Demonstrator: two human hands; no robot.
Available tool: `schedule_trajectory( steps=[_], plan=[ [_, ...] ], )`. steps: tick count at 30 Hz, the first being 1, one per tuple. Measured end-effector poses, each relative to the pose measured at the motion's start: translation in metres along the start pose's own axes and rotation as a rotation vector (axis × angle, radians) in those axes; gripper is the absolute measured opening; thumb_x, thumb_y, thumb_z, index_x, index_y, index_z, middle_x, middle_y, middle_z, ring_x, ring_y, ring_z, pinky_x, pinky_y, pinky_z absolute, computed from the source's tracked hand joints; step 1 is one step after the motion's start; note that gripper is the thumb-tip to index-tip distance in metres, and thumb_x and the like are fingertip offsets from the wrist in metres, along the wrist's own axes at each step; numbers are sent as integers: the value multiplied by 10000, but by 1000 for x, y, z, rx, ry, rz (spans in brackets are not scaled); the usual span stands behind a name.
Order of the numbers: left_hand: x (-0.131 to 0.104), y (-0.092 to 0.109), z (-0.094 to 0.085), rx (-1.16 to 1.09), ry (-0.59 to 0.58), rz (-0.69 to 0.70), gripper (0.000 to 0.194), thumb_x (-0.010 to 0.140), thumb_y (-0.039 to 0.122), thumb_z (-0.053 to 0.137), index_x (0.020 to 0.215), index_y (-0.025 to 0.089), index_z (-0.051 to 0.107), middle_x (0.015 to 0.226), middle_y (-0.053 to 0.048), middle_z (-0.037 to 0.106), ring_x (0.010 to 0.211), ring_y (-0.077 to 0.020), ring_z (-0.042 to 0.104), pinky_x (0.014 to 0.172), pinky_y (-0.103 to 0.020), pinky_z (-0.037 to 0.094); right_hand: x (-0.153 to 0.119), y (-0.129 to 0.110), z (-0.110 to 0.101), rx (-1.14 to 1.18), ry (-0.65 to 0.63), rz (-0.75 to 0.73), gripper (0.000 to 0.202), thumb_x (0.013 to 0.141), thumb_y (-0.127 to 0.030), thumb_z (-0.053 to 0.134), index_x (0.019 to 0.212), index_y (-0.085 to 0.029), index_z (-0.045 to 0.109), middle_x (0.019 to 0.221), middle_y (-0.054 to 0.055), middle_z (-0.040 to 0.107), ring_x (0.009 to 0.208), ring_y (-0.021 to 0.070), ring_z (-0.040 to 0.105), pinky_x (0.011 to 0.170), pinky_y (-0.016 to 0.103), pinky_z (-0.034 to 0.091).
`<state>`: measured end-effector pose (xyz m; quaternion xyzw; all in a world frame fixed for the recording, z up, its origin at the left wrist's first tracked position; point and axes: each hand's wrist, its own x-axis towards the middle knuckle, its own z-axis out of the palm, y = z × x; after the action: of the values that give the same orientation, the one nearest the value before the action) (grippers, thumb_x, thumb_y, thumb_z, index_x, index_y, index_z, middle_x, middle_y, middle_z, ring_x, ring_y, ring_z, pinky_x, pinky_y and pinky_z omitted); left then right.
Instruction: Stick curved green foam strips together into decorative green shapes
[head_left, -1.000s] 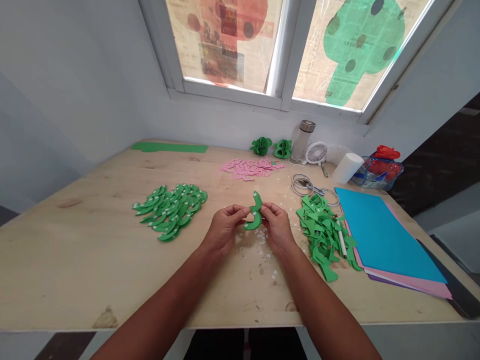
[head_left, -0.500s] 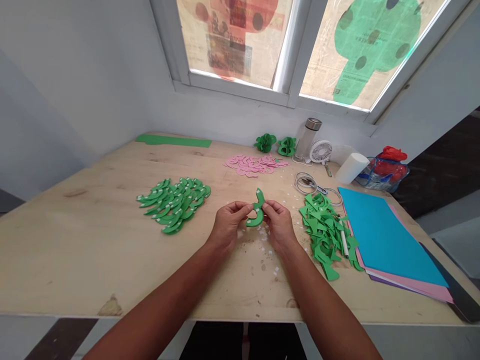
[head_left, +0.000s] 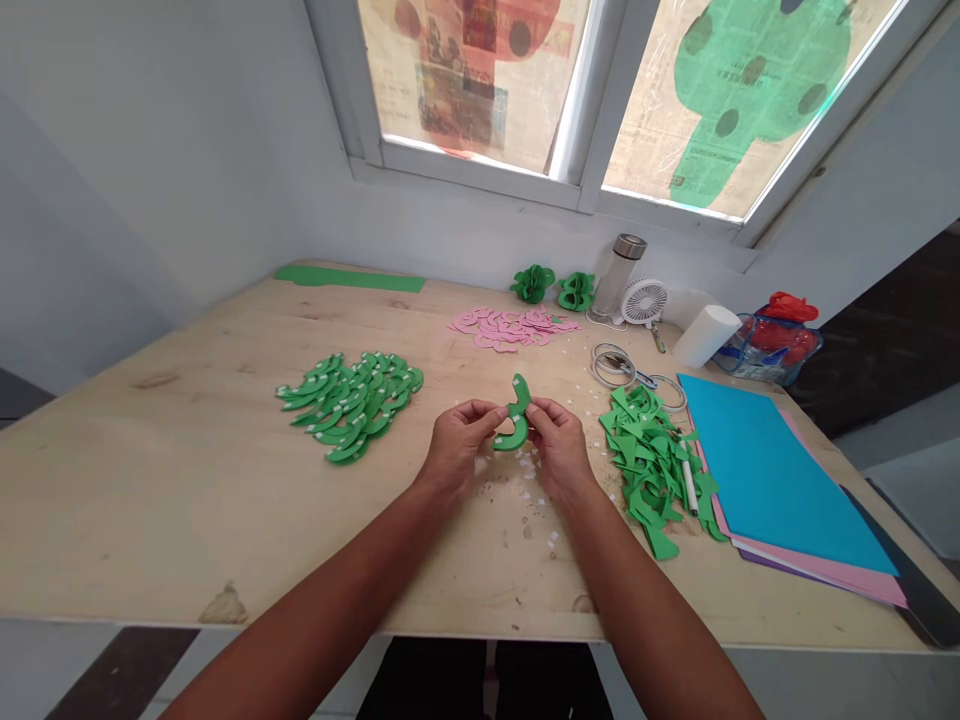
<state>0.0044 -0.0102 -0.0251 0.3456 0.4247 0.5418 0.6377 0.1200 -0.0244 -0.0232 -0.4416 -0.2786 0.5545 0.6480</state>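
Observation:
Between both hands, just above the table, is a curved green paper cutout (head_left: 513, 435) with small whitish patches on it. My left hand (head_left: 456, 445) pinches its left side between thumb and forefinger. On its right edge, my right hand (head_left: 556, 440) grips it with thumb and fingers; some fingertips are hidden behind the paper. To the left lies a pile of similar green curved cutouts (head_left: 352, 405), many bearing small white squares. Bits of white paper (head_left: 529, 480) are scattered on the wood below my hands.
Green paper scraps (head_left: 649, 465) with a white pen (head_left: 690, 478) lie on the right, beside stacked coloured sheets (head_left: 780, 470). Tape rolls (head_left: 611, 368), pink cutouts (head_left: 506, 328), folded green paper shapes (head_left: 532, 284), a bottle (head_left: 615, 275) and a small fan (head_left: 643, 302) are farther back.
My view has shifted very slightly. Both hands keep their hold on the green cutout in nearly the same place.

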Motion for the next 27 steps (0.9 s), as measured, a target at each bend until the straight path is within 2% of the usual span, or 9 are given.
schedule_trajectory(
  steps=[10,27],
  plan=[
    [-4,6,3,35,19,45,260,494,310,815,589,139,643,540,14,590,500,-86,472,506,-215,353,-1,0,1,-7,11,-8,184,581,-272,744,719,-166,685,625,-28,651,566,92,535,569,208,438],
    [-4,8,2,55,12,74,263,501,296,813,619,143,634,575,15,598,534,-90,491,533,-212,381,0,0,0,-16,-8,-2,189,582,-282,747,719,-168,684,660,-17,659,593,100,549,589,215,450]
  ],
)
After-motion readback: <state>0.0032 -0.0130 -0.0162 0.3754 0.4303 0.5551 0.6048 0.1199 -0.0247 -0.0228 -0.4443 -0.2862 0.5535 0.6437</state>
